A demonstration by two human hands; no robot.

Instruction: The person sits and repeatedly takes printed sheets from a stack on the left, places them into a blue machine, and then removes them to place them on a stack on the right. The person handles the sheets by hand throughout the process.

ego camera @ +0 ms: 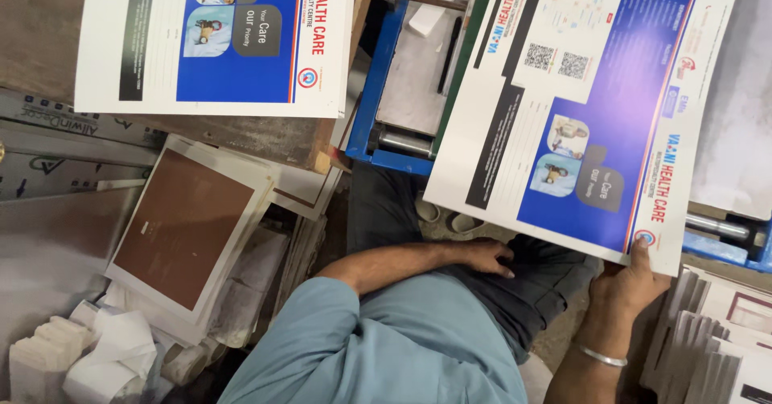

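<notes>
My right hand (631,279), with a metal bangle on the wrist, grips the near corner of a large printed sheet (587,106). The sheet is white with a blue and purple panel, small photos and square codes, and it lies tilted over a blue machine (378,90). My left hand (486,257) rests flat on my dark-trousered thigh, fingers loosely apart and holding nothing. A second sheet of the same print (217,38) lies on a wooden table at the upper left.
A brown board with a white border (185,227) leans on stacked boards at the left. White paper offcuts (88,356) pile up at the lower left. Stacks of folded white cards (716,332) stand at the lower right. A grey metal bed (418,66) sits inside the blue machine.
</notes>
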